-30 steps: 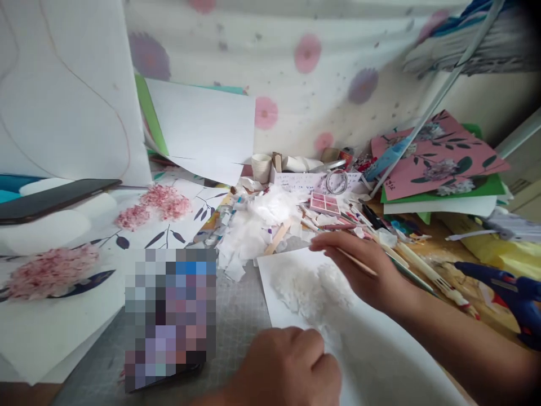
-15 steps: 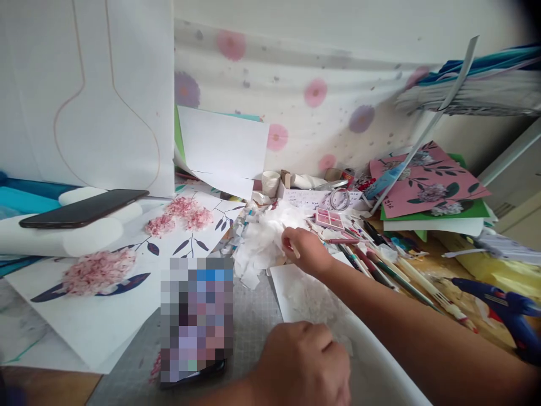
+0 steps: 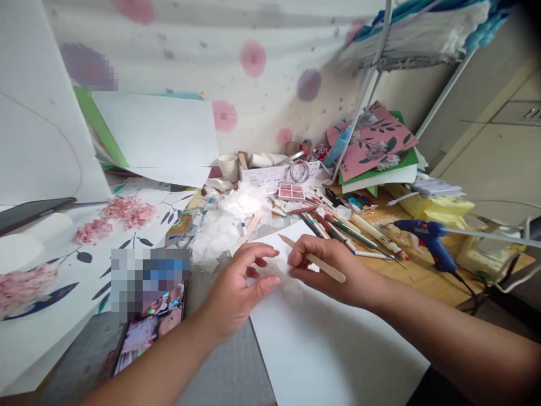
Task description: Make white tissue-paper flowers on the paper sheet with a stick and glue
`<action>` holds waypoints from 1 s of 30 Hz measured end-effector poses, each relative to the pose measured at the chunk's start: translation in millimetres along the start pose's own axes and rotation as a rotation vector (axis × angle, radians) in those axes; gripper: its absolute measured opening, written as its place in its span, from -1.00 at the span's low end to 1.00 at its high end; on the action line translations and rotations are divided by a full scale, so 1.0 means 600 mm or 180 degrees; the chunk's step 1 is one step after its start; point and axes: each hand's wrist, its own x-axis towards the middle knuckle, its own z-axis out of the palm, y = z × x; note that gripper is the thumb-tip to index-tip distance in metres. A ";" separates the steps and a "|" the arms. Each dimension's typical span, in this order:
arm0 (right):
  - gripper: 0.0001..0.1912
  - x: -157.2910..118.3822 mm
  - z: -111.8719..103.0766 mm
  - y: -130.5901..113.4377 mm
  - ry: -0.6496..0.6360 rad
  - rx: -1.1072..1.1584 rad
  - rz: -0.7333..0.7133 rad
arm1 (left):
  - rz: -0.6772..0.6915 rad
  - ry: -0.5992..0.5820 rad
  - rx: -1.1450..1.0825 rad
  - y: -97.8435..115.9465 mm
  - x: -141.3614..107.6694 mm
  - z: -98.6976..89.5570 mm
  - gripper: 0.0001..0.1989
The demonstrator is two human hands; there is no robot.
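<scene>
My right hand (image 3: 327, 262) is closed around a flat wooden stick (image 3: 326, 267) with a pointed end, which slants across its fingers. Something small and white shows by its fingertips, too blurred to tell from the paper behind. My left hand (image 3: 236, 287) faces it, fingers curved and apart, nothing visible between them. Both hands are above a white sheet of paper (image 3: 313, 349) that bears a patch of thin, crumpled whitish scraps (image 3: 291, 290). Beyond them lies a heap of white tissue paper (image 3: 220, 225).
A phone (image 3: 147, 332), partly pixelated, rests on a grey cutting mat (image 3: 224, 361). Artwork with pink petal clusters (image 3: 131, 214) lies left. Pens and brushes (image 3: 338, 225), a pink palette (image 3: 291, 192) and a blue glue gun (image 3: 431, 239) are right. Paper cups (image 3: 229, 167) stand behind.
My right hand has come back from the tissue heap to over the white sheet, beside my left hand. My left hand has risen and opened from a fist. The view has turned right.
</scene>
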 end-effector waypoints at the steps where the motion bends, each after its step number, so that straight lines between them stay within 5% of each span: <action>1: -0.90 -0.004 -0.001 0.005 0.0032 -0.0071 -0.0064 | 0.0153 -0.0015 0.0089 0.000 0.000 0.004 -0.85; 3: -0.90 -0.007 -0.002 0.012 0.0084 -0.0153 -0.0179 | 0.0453 0.0036 0.0308 0.003 0.000 0.009 -1.00; 9: -0.93 -0.001 -0.011 0.018 0.0190 -0.0323 -0.0601 | 0.0984 0.0094 0.1300 0.011 -0.001 0.016 -0.91; 15: -0.86 -0.023 -0.030 0.021 0.0535 -0.0201 -0.0223 | 0.0922 0.0367 0.1969 0.002 0.000 0.020 -0.94; 30: -0.76 -0.108 0.006 0.008 -0.0892 -0.0650 -0.0113 | 0.0725 0.0018 0.2232 -0.005 -0.006 0.039 -0.86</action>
